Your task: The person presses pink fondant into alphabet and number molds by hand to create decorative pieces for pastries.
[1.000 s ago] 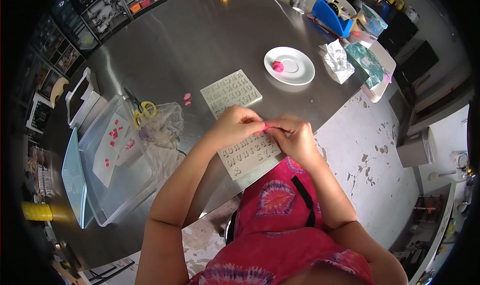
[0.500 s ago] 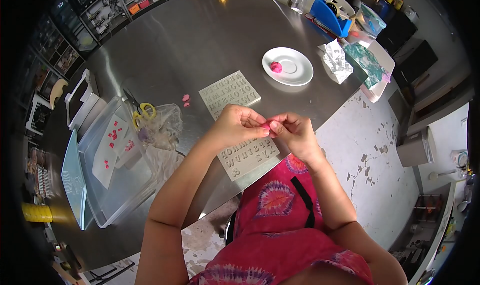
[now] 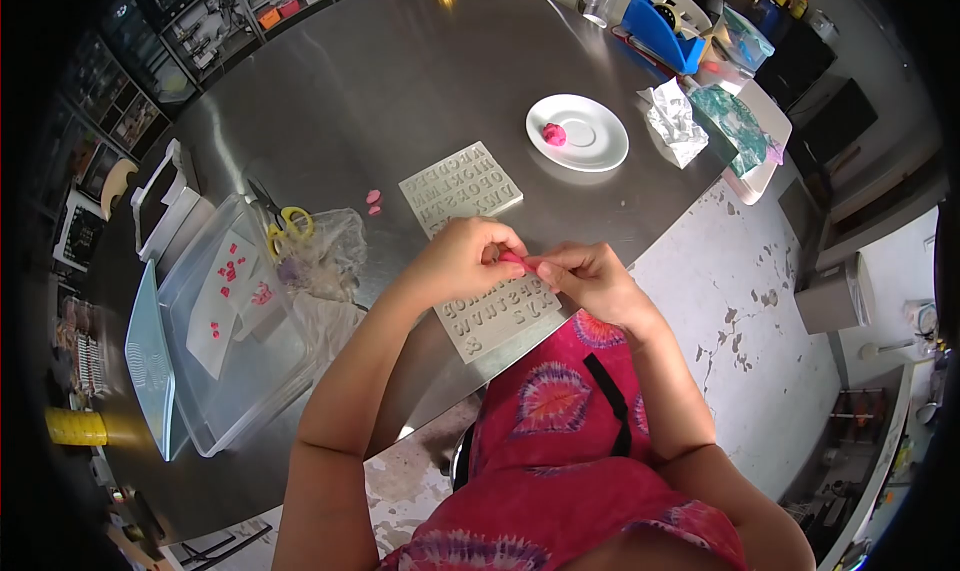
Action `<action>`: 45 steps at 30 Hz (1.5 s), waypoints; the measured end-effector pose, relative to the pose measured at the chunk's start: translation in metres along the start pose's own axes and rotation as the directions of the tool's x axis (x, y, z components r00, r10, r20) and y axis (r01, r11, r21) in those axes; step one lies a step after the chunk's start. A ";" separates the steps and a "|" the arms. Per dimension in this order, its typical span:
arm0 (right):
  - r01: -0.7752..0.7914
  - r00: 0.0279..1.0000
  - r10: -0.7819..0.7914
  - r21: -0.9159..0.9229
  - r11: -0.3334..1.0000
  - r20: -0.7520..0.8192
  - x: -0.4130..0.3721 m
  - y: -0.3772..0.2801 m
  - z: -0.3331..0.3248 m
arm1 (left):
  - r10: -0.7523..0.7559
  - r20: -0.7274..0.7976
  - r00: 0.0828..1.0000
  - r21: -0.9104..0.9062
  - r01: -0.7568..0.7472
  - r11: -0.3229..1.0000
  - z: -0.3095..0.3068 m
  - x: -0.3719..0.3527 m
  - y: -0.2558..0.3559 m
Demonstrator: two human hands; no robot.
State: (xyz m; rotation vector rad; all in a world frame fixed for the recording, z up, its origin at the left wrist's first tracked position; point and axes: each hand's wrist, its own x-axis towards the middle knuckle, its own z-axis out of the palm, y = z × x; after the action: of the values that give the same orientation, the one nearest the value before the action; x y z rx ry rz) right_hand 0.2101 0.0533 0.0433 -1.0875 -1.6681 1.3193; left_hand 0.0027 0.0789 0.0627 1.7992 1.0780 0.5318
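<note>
A small piece of pink dough [image 3: 514,260] is stretched between my two hands. My left hand [image 3: 472,258] pinches one end with thumb and fingers, and my right hand [image 3: 592,283] pinches the other. Right below them lies a pale letter mould [image 3: 487,323], its upper part covered by my hands. Just beyond is a second letter mould [image 3: 462,183], flat on the metal table. A larger lump of pink dough [image 3: 554,135] rests on a white plate [image 3: 604,158]. Two small pink bits [image 3: 374,203] lie to the left of the moulds.
On the left, a clear plastic tub [image 3: 252,411] holds white paper with small pink pieces. Beside it are yellow-handled scissors [image 3: 290,226] and a crumpled plastic bag [image 3: 338,246]. Crumpled white paper [image 3: 673,121] and a blue tape dispenser [image 3: 655,36] stand at the right edge.
The pink dough now shows longer between my fingers. My right hand has shifted slightly down and turned, with its fingers more closed together.
</note>
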 end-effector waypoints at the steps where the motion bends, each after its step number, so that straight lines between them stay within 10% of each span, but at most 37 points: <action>1: -0.054 0.998 0.054 -0.008 0.999 0.043 -0.002 0.000 -0.003 | 0.085 0.020 0.996 0.048 -0.086 0.995 0.002 0.001 -0.004; 8: -0.251 0.965 0.249 0.022 0.968 0.084 -0.005 -0.005 -0.002 | 0.144 0.116 0.983 0.168 -0.162 0.972 0.006 0.001 -0.009; 24: -0.165 0.986 0.155 -0.354 0.920 -0.057 -0.002 -0.005 0.017 | 0.168 0.030 0.985 0.139 -0.170 0.975 0.017 0.005 -0.015; 26: 0.073 0.985 -0.143 -0.527 0.847 -0.093 -0.005 0.006 0.024 | 0.194 0.010 0.981 0.156 -0.193 0.969 0.018 0.006 -0.018; 30: 0.189 0.967 -0.253 -0.550 0.814 -0.042 -0.008 0.009 0.023 | 0.179 0.027 0.983 0.152 -0.181 0.972 0.017 0.006 -0.018; 39: -0.133 0.990 0.139 -0.316 0.939 -0.006 -0.008 0.003 0.013 | 0.152 0.015 0.988 0.097 -0.153 0.984 0.019 0.007 -0.022; 41: 0.110 0.989 -0.143 -0.466 0.878 -0.037 -0.007 0.010 0.020 | 0.173 0.004 0.985 0.091 -0.173 0.981 0.019 0.008 -0.025; 45: 0.071 0.987 -0.137 -0.537 0.840 -0.084 -0.009 0.007 0.027 | 0.168 0.014 0.986 0.092 -0.169 0.981 0.018 0.009 -0.026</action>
State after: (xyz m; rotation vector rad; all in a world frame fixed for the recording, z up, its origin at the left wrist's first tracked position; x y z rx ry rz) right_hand 0.1903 0.0362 0.0302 -1.3335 -2.0302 0.7076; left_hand 0.0091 0.0816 0.0310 1.9844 0.9650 0.5855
